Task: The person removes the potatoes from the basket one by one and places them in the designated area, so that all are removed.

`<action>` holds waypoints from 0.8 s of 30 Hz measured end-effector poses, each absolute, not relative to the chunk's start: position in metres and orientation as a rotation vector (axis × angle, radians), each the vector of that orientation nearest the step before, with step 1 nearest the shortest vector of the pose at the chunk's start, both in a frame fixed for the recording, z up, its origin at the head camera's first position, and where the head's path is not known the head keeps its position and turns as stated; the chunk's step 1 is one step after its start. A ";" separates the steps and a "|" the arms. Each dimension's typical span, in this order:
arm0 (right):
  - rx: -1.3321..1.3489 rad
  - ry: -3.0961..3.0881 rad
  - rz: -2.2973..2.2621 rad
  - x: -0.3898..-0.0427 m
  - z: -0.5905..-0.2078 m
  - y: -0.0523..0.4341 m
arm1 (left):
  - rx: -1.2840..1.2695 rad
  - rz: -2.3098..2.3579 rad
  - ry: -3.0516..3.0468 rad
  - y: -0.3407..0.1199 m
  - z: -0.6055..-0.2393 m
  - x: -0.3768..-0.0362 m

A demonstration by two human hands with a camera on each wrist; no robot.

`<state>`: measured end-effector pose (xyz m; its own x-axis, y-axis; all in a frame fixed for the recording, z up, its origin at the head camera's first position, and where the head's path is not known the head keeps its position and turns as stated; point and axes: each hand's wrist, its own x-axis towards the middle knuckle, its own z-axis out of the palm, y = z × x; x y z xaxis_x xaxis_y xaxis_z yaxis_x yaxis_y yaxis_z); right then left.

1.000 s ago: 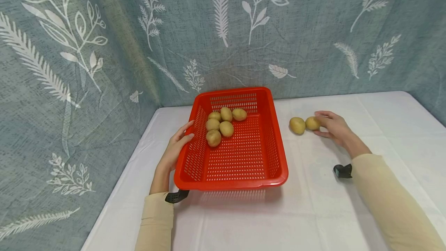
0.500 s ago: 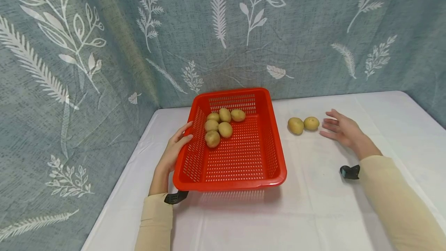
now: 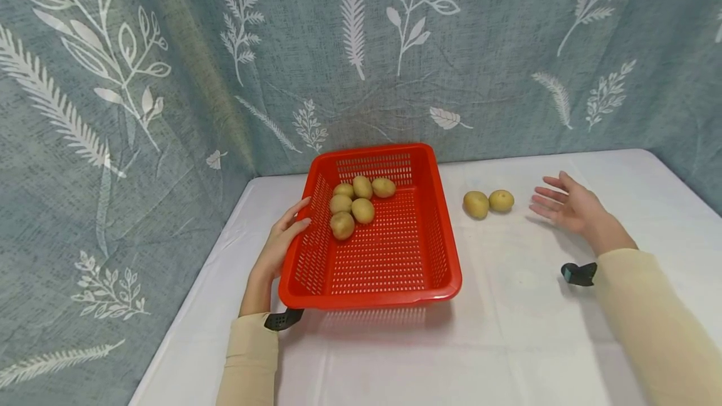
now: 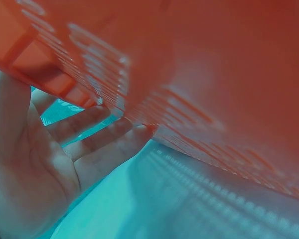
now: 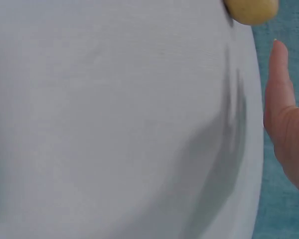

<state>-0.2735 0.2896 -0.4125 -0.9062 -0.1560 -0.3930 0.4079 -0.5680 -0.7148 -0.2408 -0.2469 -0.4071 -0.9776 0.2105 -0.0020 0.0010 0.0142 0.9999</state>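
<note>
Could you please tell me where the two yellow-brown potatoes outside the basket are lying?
In the head view, the two yellow-brown potatoes lie side by side on the white tablecloth, between the red perforated plastic basket and the open right hand.

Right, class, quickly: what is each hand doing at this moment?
Left hand: open, straight fingers resting on the red basket side.
Right hand: open, holding nothing, beside two potatoes.

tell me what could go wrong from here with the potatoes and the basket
The two loose potatoes lie untouched on the table, beside the open right hand; round as they are, a nudge might roll them away. The left hand only rests flat against the basket wall, so the basket could slide if pushed. The six potatoes inside might shift.
</note>
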 end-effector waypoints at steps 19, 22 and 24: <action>0.471 1.071 -2.610 -0.299 -0.349 0.272 | 0.227 2.113 2.111 -0.249 -0.408 -0.242; 0.483 1.059 -2.630 -0.302 -0.341 0.263 | 0.228 2.109 2.120 -0.249 -0.408 -0.242; 0.469 1.077 -2.629 -0.304 -0.337 0.255 | 0.225 2.108 2.125 -0.249 -0.409 -0.242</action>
